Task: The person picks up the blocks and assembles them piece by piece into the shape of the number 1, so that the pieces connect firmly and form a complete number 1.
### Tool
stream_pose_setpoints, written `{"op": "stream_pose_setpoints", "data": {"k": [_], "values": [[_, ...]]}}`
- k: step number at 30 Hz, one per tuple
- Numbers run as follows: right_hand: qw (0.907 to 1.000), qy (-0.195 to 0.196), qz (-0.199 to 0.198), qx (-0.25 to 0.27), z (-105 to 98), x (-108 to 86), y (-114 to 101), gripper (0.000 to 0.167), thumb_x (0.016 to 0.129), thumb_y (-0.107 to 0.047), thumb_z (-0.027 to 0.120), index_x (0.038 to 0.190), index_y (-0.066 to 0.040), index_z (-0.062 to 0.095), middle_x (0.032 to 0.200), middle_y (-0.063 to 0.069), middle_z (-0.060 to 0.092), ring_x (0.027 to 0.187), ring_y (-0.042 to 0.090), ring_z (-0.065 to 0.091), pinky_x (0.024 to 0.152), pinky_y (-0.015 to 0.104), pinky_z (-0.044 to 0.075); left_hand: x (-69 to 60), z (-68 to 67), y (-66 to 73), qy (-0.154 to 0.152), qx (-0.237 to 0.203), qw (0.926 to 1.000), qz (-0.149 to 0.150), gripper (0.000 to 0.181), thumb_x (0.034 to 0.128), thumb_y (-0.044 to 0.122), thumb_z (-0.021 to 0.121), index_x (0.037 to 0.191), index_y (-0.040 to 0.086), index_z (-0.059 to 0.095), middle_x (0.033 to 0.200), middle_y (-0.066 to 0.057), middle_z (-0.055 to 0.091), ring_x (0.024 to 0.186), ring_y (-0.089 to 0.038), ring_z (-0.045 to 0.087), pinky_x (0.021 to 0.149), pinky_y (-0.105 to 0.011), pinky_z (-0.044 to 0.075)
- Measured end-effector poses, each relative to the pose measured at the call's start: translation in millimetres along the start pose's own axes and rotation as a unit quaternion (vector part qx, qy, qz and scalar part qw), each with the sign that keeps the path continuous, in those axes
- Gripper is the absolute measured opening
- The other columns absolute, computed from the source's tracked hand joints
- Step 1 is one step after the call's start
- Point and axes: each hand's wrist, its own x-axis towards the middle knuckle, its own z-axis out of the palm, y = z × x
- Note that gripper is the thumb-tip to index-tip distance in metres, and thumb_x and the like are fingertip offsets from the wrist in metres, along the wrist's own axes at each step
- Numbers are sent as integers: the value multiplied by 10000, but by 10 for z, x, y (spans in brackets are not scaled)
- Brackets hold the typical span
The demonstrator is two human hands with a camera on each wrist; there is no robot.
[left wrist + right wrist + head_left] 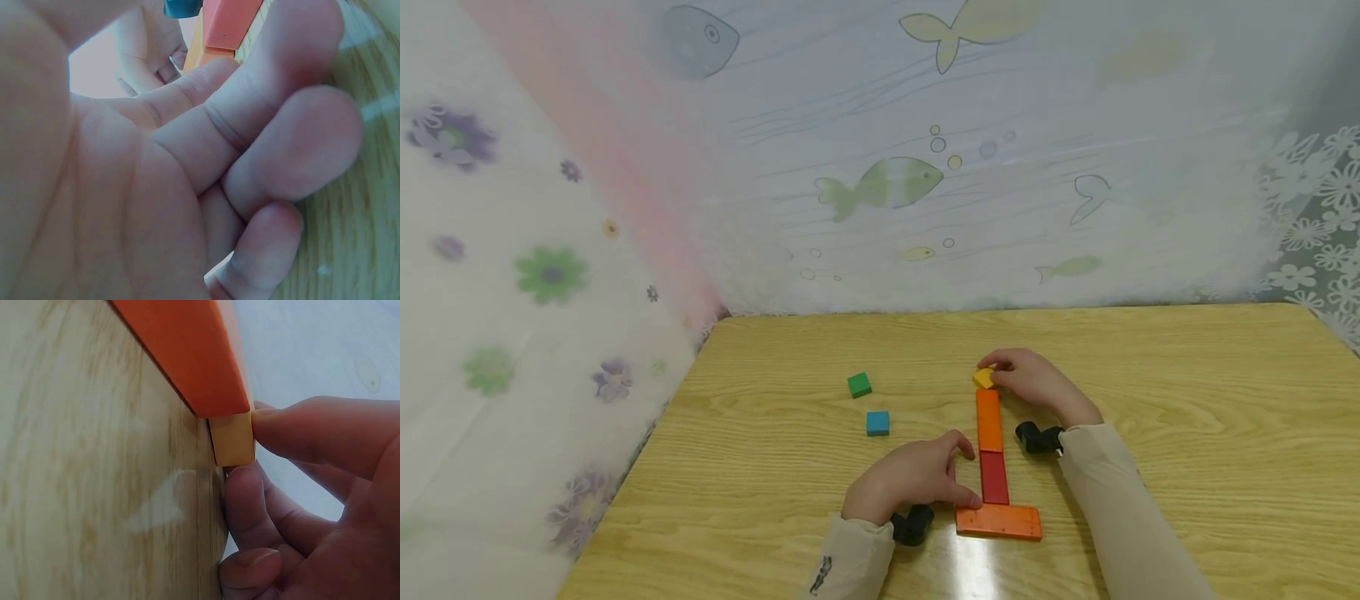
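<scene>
My right hand [1037, 385] pinches a small yellow block [983, 378] between thumb and fingers at the far end of a row. In the right wrist view the yellow block [232, 440] sits against the end of an orange block. That long orange block [988, 421] meets a red block [994, 477], and a second orange block [998, 522] lies crosswise at the near end. My left hand [917, 475] is left of the row, fingers loosely bent and gripping nothing. Its thumb tip is at the crosswise block's upper left corner; whether it presses there I cannot tell.
A green block [859, 385] and a blue block [877, 423] lie apart on the wooden table [760, 467], left of the row. Black wrist cameras stick out below both hands. A patterned curtain [865, 275] hangs behind the table's far edge.
</scene>
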Motion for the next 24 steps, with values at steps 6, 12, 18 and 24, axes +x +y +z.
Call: {"op": "stream_pose_setpoints", "data": {"k": [6, 12, 18, 24], "values": [[10000, -44, 3, -11, -6, 4, 8, 268, 902, -100, 483, 1149, -87, 588, 1094, 128, 564, 925, 251, 512, 803, 428, 403, -1, -2, 8, -17, 18, 10000, -20, 426, 723, 405, 718, 1050, 250, 492, 663, 43, 550, 524, -129, 490, 477, -267, 369], [10000, -57, 47, -35, -2, 15, 27, 264, 900, -106, 485, 1141, -102, 592, 1080, 118, 564, 902, 241, 504, 793, 417, 403, 4, 0, 13, -10, 79, 10000, -42, 427, 723, 406, 717, 1050, 249, 492, 658, 45, 547, 520, -129, 487, 477, -264, 366], [9999, -71, 2, -87, 8, 20, 18, 267, 896, -110, 488, 1141, -95, 594, 1072, 118, 570, 893, 237, 511, 789, 415, 405, 2, 4, 12, -16, 56, 10000, -63, 427, 724, 405, 717, 1049, 245, 491, 660, 44, 545, 521, -130, 485, 478, -265, 366], [9999, -76, 0, -71, 9, 26, 24, 267, 897, -110, 484, 1140, -94, 593, 1069, 114, 570, 873, 227, 507, 777, 405, 408, 0, -1, 13, -15, 83, 10000, -44, 438, 723, 413, 715, 1057, 241, 490, 662, 47, 545, 522, -127, 487, 479, -262, 369]]}}
